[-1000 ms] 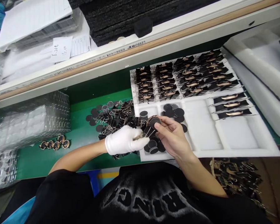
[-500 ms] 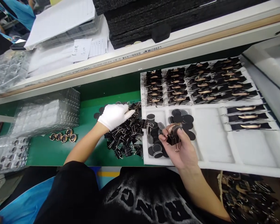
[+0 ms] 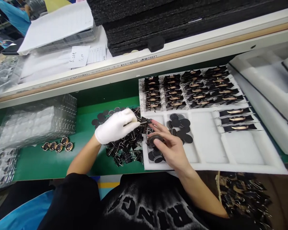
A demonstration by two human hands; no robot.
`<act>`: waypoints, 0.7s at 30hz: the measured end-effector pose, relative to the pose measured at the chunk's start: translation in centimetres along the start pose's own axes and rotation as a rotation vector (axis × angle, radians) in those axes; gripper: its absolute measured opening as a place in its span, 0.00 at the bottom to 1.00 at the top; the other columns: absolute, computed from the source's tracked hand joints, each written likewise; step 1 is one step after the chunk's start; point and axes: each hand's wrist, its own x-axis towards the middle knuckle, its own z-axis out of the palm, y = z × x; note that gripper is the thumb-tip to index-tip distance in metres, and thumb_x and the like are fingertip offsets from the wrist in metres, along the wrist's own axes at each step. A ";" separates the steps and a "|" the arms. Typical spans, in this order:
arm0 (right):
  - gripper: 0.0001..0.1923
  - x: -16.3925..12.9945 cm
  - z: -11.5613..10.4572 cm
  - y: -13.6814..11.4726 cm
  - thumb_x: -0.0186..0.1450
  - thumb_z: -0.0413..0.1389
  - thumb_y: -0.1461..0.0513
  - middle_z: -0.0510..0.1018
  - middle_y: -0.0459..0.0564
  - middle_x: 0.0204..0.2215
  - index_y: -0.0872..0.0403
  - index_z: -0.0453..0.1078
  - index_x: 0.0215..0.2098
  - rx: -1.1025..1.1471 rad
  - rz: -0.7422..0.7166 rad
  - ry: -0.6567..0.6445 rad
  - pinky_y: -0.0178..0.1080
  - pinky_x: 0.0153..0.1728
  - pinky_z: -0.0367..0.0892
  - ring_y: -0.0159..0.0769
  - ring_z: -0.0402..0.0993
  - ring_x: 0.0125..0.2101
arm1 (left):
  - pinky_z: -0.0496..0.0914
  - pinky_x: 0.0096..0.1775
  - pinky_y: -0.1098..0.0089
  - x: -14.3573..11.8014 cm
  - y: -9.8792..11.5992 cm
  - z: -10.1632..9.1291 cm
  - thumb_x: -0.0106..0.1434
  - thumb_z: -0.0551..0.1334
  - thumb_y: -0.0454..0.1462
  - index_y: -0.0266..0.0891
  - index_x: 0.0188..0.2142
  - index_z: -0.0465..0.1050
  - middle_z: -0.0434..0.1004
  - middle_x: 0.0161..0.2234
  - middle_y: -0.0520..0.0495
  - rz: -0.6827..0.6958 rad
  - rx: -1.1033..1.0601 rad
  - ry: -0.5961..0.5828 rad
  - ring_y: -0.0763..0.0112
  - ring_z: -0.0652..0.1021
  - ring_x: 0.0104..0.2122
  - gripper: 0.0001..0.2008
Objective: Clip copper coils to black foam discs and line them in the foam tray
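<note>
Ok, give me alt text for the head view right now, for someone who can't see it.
A white-gloved left hand pinches a black binder clip above a clip pile on a green bench, meeting the bare right hand, which holds a round dark piece. Below them sits a white foam tray with black discs and rows of clipped parts.

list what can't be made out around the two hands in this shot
- Head view: what the white-gloved left hand pinches from the heap of black metal binder clips; its fingers cover it.
- Head view: the round dark part under the bare right hand; the fingers hide most of it.
- Head view: the handwriting on the white paper slip is too small.
- Head view: the white foam tray compartment beneath the right hand.
</note>
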 end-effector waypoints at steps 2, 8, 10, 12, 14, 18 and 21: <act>0.10 0.5 1.1 0.0 0.67 0.66 0.61 0.80 0.49 0.59 0.43 0.84 0.46 -0.138 -0.111 0.022 0.51 0.64 0.70 0.47 0.75 0.61 | 0.70 0.53 0.62 -0.3 1.5 0.0 0.75 0.56 0.42 0.40 0.34 0.70 0.76 0.50 0.40 0.055 -0.098 0.016 0.63 0.76 0.52 0.13; 0.19 0.3 4.4 0.5 0.65 0.65 0.67 0.84 0.49 0.52 0.43 0.82 0.52 -0.335 -0.444 0.230 0.52 0.57 0.80 0.50 0.82 0.53 | 0.76 0.42 0.66 0.4 5.4 3.1 0.77 0.48 0.53 0.40 0.48 0.71 0.81 0.44 0.42 -0.359 -0.755 0.570 0.69 0.82 0.40 0.22; 0.27 -0.2 5.0 0.8 0.63 0.66 0.71 0.82 0.49 0.54 0.42 0.79 0.57 -0.386 -0.580 0.241 0.51 0.53 0.82 0.52 0.82 0.53 | 0.73 0.31 0.70 1.1 6.3 4.0 0.76 0.44 0.57 0.38 0.41 0.75 0.81 0.34 0.44 -0.459 -0.904 0.735 0.71 0.81 0.31 0.31; 0.33 -0.6 5.3 1.2 0.61 0.66 0.74 0.80 0.50 0.56 0.42 0.76 0.60 -0.431 -0.685 0.238 0.50 0.50 0.84 0.53 0.82 0.53 | 0.71 0.28 0.70 1.7 7.1 4.4 0.75 0.39 0.60 0.39 0.33 0.76 0.79 0.27 0.45 -0.514 -0.973 0.819 0.71 0.79 0.27 0.37; 0.36 -1.0 5.5 1.4 0.60 0.66 0.75 0.79 0.51 0.58 0.42 0.75 0.62 -0.473 -0.749 0.238 0.49 0.49 0.85 0.53 0.82 0.52 | 0.72 0.28 0.69 2.0 7.8 4.3 0.74 0.35 0.61 0.40 0.29 0.74 0.77 0.23 0.46 -0.538 -1.015 0.874 0.71 0.79 0.24 0.40; 0.27 -2.1 5.7 1.4 0.62 0.66 0.71 0.80 0.52 0.56 0.43 0.80 0.57 -0.523 -0.768 0.252 0.50 0.47 0.86 0.53 0.85 0.47 | 0.70 0.24 0.69 2.0 8.9 3.8 0.73 0.34 0.62 0.41 0.23 0.70 0.72 0.18 0.48 -0.515 -1.027 0.927 0.72 0.74 0.18 0.41; 0.21 -3.2 5.6 0.9 0.63 0.66 0.68 0.79 0.53 0.58 0.43 0.82 0.52 -0.460 -0.712 0.210 0.53 0.46 0.85 0.54 0.85 0.47 | 0.66 0.21 0.70 1.9 9.3 3.0 0.74 0.37 0.62 0.42 0.21 0.69 0.69 0.15 0.50 -0.459 -1.006 0.900 0.74 0.71 0.15 0.39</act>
